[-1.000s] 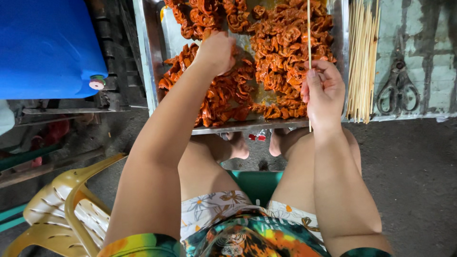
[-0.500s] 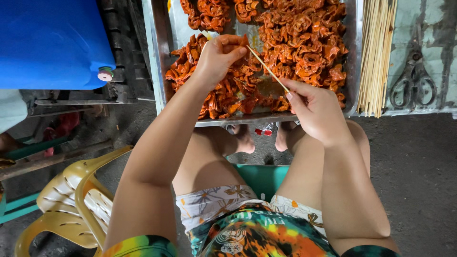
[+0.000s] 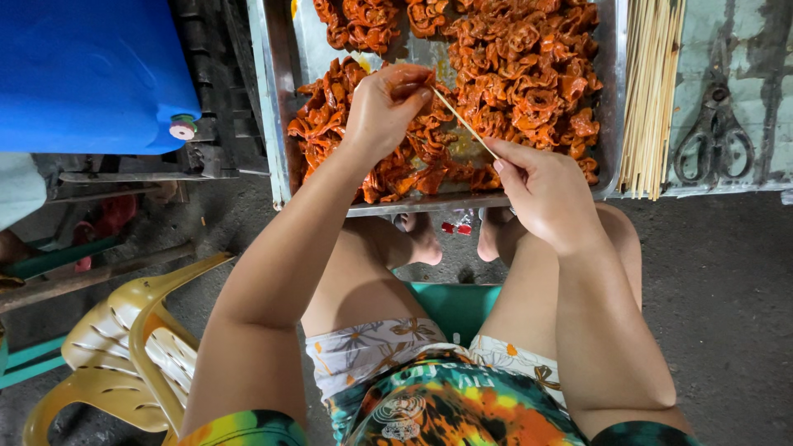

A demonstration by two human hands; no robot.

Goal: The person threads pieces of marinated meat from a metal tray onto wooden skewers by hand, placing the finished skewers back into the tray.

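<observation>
Glossy orange-red marinated meat pieces [image 3: 504, 74] fill a dull silver metal tray [image 3: 277, 124], beside a bundle of pale straw-coloured bamboo skewers [image 3: 652, 91]. A single skewer [image 3: 464, 124] of the same pale tan runs between the hands. Dark grey scissors [image 3: 714, 136] lie on a worn, pale green tabletop [image 3: 760, 49] with patchy paint. A bright blue plastic container [image 3: 83, 74] carries a small pink-and-white cap [image 3: 182, 127]. Mustard-yellow plastic chairs [image 3: 124, 347] are stacked over grey concrete floor [image 3: 727, 314]. The white shorts [image 3: 372, 351] bear a brown floral print; the shirt [image 3: 446, 413] is tie-dyed green, orange and yellow. The stool [image 3: 454, 306] is teal green.
</observation>
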